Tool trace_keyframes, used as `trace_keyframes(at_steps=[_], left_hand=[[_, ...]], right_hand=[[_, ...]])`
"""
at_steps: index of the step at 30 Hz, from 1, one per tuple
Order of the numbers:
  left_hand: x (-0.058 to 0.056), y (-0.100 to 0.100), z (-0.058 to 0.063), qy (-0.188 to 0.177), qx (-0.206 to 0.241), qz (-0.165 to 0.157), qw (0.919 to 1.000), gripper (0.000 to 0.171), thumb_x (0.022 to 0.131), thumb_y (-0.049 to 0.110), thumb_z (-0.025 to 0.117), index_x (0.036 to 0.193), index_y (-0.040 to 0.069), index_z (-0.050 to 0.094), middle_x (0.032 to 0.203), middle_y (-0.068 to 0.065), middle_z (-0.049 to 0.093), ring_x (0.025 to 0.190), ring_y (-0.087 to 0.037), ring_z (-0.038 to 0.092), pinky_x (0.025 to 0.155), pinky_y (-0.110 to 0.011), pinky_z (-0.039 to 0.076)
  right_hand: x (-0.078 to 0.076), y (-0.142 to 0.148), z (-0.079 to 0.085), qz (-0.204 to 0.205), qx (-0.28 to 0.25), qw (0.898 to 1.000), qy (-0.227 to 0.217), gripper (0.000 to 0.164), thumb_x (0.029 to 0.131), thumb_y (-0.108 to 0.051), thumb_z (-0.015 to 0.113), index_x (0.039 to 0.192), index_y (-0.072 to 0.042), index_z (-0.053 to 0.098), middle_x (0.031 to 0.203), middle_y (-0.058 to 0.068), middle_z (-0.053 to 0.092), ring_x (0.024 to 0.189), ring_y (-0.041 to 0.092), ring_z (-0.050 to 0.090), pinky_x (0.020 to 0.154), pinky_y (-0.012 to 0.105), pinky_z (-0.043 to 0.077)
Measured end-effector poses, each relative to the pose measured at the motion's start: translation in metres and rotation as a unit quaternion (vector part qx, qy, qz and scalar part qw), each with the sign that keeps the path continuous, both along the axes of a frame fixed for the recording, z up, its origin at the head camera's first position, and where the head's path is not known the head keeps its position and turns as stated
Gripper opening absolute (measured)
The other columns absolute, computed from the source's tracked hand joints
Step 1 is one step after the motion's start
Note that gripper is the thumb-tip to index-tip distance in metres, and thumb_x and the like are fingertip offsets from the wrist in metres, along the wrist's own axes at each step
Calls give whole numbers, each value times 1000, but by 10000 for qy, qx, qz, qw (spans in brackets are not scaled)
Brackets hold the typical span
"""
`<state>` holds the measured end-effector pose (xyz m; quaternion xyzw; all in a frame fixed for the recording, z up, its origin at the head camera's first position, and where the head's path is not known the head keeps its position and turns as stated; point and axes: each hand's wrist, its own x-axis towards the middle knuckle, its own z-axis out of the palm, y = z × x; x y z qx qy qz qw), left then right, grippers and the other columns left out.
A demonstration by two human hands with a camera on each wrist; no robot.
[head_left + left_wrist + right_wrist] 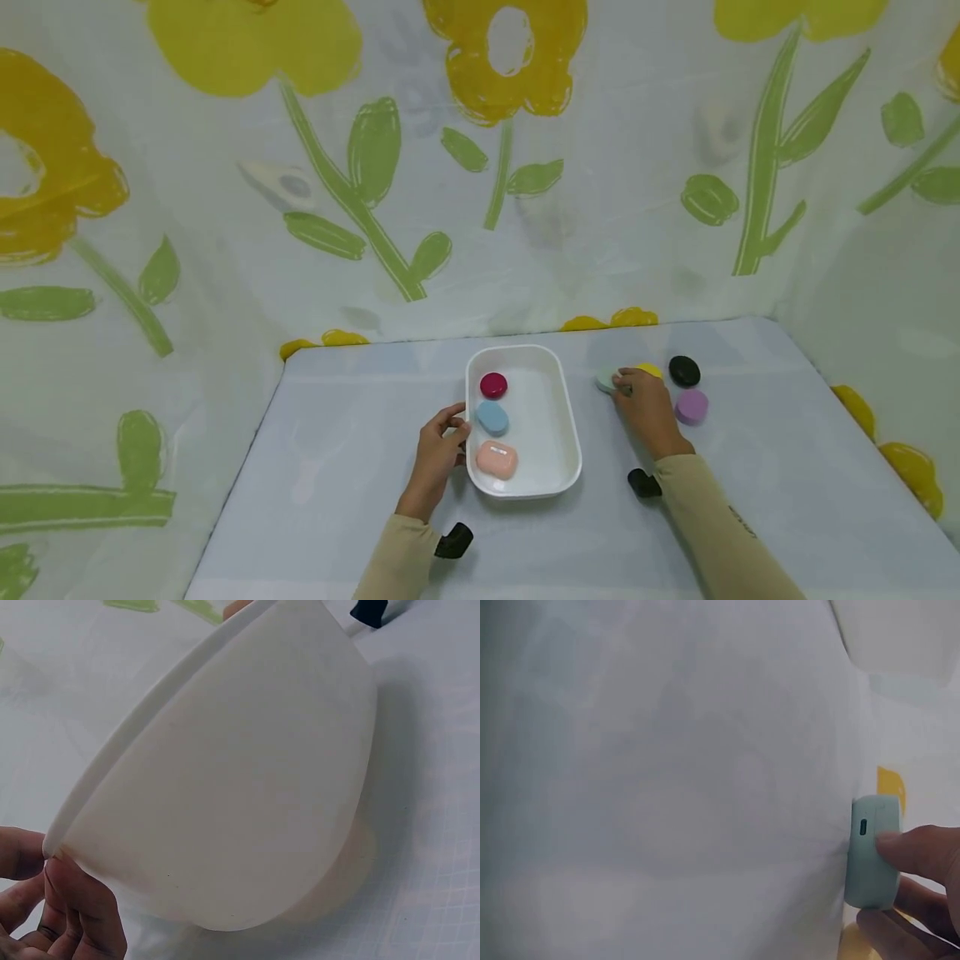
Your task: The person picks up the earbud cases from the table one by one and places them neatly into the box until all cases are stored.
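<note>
A white tray [536, 408] stands mid-table. Along its left side lie a red round case [493, 385], a light blue case [492, 418] and a peach earbud case [497, 460]. My left hand [437, 450] pinches the tray's left rim between thumb and fingers, and the left wrist view shows the tray's outer wall [225, 780] close up. Right of the tray, my right hand [647, 412] grips a mint-green earbud case [870, 870] with a small port slot in its side. The case appears to touch the tabletop.
Close to my right hand lie a yellow item [650, 368], partly hidden, a black oval case [684, 371] and a purple round case [692, 407]. A white cloth [337, 450] covers the table. Flower-printed curtains [637, 208] enclose the back and sides.
</note>
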<state>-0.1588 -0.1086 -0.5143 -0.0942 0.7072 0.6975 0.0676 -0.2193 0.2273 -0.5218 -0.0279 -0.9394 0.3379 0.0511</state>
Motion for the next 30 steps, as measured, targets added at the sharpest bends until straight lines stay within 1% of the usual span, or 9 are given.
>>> trace_keyframes(at_steps=[7, 10, 15, 19, 24, 27, 30], left_hand=[[0, -2, 0, 24, 0, -8, 10000, 42, 106, 6, 60, 147, -2, 57, 113, -9, 55, 78, -15, 55, 57, -25, 53], [0, -3, -1, 6, -6, -1, 10000, 41, 106, 6, 60, 147, -1, 58, 112, -9, 55, 78, -16, 55, 58, -25, 53], [-1, -3, 1, -49, -6, -7, 10000, 41, 106, 6, 60, 147, 0, 58, 112, -10, 56, 79, -17, 56, 58, -25, 54], [-1, -2, 2, -52, 14, -40, 10000, 42, 106, 6, 60, 147, 0, 58, 112, -10, 56, 79, -18, 58, 58, -26, 54], [-2, 0, -1, -105, 0, -41, 9999, 42, 106, 6, 60, 148, -1, 56, 112, -9, 56, 78, -19, 59, 57, -25, 53], [-2, -1, -1, -100, 6, -38, 9999, 42, 106, 6, 60, 148, -2, 57, 112, -9, 56, 78, -19, 58, 56, -25, 53], [-2, -1, -2, -56, 31, -41, 10000, 42, 106, 5, 60, 148, -2, 57, 111, -9, 56, 77, -18, 57, 55, -25, 53]], right_hand=[[-1, -5, 0, -111, -64, 9996, -233, 31, 97, 1, 71, 127, 11, 70, 142, 28, 62, 138, 48, 52, 116, 60, 43], [-1, -5, -1, -121, -79, 9995, -268, 33, 97, 0, 71, 128, 10, 69, 143, 27, 61, 139, 48, 52, 116, 60, 42], [0, -3, -2, -79, -47, 9998, -170, 33, 97, 0, 72, 129, 10, 70, 142, 27, 62, 138, 48, 53, 115, 61, 43], [3, -1, -2, -28, -64, 10000, -47, 35, 97, 1, 72, 131, 10, 68, 135, 28, 67, 132, 48, 58, 111, 61, 46], [5, 4, -3, 158, -77, 9995, 261, 36, 96, 3, 73, 130, 11, 67, 127, 28, 70, 126, 48, 61, 107, 63, 49], [5, 6, -6, 232, -149, 9989, 371, 34, 96, 2, 73, 129, 10, 68, 126, 28, 70, 125, 48, 61, 106, 63, 49], [7, 5, -6, 243, -296, 9985, 387, 34, 96, 3, 73, 129, 9, 68, 127, 29, 68, 121, 47, 63, 102, 61, 53]])
